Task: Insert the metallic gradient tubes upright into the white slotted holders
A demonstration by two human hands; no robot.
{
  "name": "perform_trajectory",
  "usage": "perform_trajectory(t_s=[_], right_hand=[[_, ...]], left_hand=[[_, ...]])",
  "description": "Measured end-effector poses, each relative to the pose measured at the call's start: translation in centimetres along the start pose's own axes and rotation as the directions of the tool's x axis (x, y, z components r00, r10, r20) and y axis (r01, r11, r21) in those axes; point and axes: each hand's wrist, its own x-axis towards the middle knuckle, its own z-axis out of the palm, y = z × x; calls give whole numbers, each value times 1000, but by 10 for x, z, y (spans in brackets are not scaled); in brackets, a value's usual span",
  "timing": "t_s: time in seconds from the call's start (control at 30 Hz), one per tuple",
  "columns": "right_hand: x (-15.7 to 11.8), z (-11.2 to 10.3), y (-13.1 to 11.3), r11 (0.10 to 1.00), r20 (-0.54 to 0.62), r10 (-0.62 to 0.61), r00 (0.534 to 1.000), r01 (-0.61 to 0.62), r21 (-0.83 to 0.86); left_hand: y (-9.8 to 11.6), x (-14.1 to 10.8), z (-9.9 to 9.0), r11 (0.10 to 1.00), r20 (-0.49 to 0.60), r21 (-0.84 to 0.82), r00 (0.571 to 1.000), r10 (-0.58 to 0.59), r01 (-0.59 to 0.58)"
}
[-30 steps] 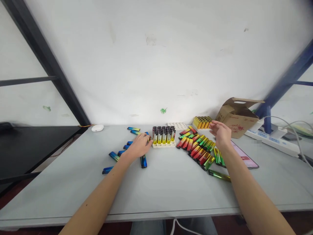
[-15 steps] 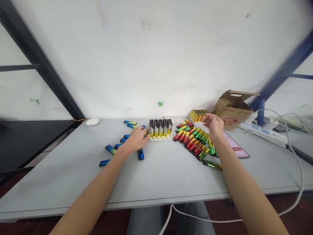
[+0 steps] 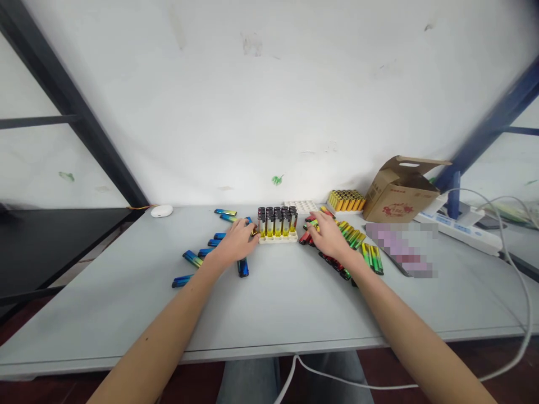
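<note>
My left hand (image 3: 236, 242) is closed at the left end of a white holder tray (image 3: 278, 239). A small gold and black piece of a lighter (image 3: 254, 231) shows at its fingertips; the rest is hidden. Black-topped lighters with clear and yellow bodies (image 3: 278, 224) stand upright in rows in that tray. Shiny blue lighters (image 3: 193, 258) lie scattered around and behind my left hand. My right hand (image 3: 329, 235) reaches over a pile of red, yellow and green metallic lighters (image 3: 349, 233), fingers apart and touching its left part.
Another white tray (image 3: 301, 206) lies by the wall. Upright yellow pieces (image 3: 347, 200) fill a block at the back right, beside an open cardboard box (image 3: 398, 193). A power strip (image 3: 463, 230), a blurred flat panel (image 3: 396, 247), a white case (image 3: 162, 211) and a white cable (image 3: 522, 292) are around.
My right hand has come down and left, from in front of the yellow block onto the lighter pile. My left hand stays beside the tray.
</note>
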Motion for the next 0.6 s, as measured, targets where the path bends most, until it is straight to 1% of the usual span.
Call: perform_trajectory(t_s=[0.1, 0.17, 0.27, 0.37, 0.47, 0.6], right_hand=[[-8, 14, -20, 994, 135, -27, 990, 41, -104], [-12, 18, -29, 985, 173, -48, 984, 76, -157], [-15, 18, -35, 980, 191, -52, 980, 86, -179], [-15, 16, -34, 985, 207, -51, 977, 83, -151], [-13, 16, -29, 989, 207, -78, 975, 102, -107], [-5, 12, -13, 994, 166, -100, 981, 105, -23]], left_hand=[[2, -1, 0, 1000, -18, -9, 1000, 14, -14], [3, -1, 1, 1000, -16, -16, 1000, 2, -3], [3, -1, 1, 1000, -19, -26, 1000, 1, -2], [2, -1, 2, 999, -19, -33, 1000, 5, -5], [1, -2, 3, 1000, -9, -29, 1000, 6, -6], [0, -2, 3, 1000, -9, -28, 1000, 9, -9]])
